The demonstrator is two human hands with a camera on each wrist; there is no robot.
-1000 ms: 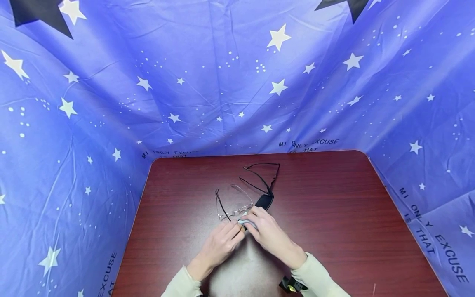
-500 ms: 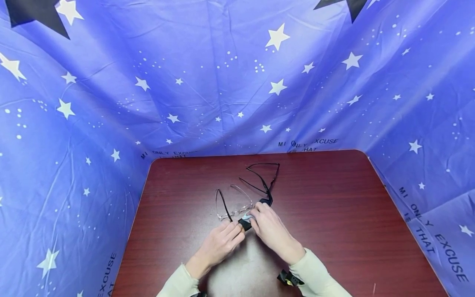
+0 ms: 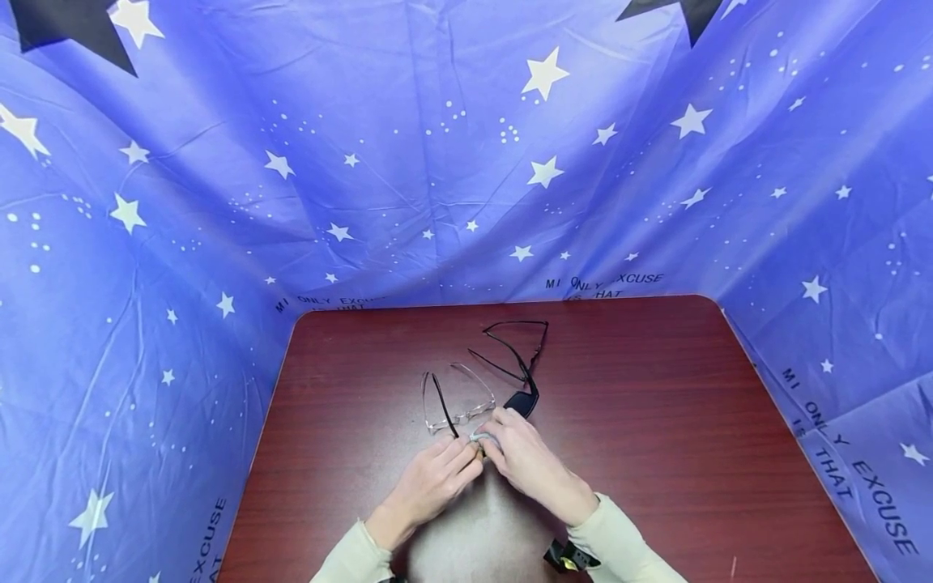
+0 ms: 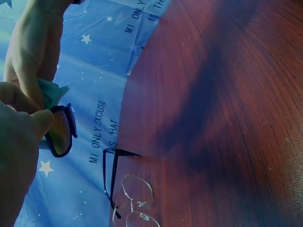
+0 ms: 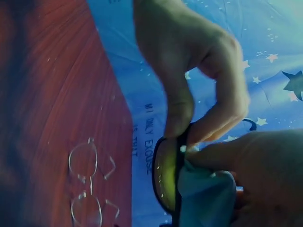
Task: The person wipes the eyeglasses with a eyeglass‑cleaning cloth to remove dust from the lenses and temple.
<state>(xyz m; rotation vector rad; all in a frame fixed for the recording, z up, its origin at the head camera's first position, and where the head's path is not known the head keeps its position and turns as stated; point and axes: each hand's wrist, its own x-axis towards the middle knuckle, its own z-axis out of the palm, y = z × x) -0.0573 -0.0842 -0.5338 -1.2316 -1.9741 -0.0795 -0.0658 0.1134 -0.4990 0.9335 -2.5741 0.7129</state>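
Note:
Both hands meet over the near middle of the table around a pair of dark-framed sunglasses (image 3: 520, 403). My left hand (image 3: 437, 478) pinches the near end of the frame between thumb and fingers. In my right hand (image 3: 532, 461) is a light blue-green cloth (image 5: 206, 194), bunched against a lens. The left wrist view shows one tinted lens of the sunglasses (image 4: 60, 132) beside the cloth (image 4: 51, 93). In the head view, the near lens is mostly hidden by the hands. The far lens and an unfolded arm stick out beyond the right hand.
Thin wire-rimmed clear glasses (image 3: 459, 419) lie unfolded just beyond the left hand. Farther back on the dark red wooden table (image 3: 656, 421) is a black pair of glasses (image 3: 541, 350). A blue star-patterned curtain (image 3: 437, 162) surrounds the table's back and sides.
My right hand slid up and away along the sunglasses with the cloth, baring the near lens, then came back toward the left hand. The left hand has barely moved; the other glasses stay put.

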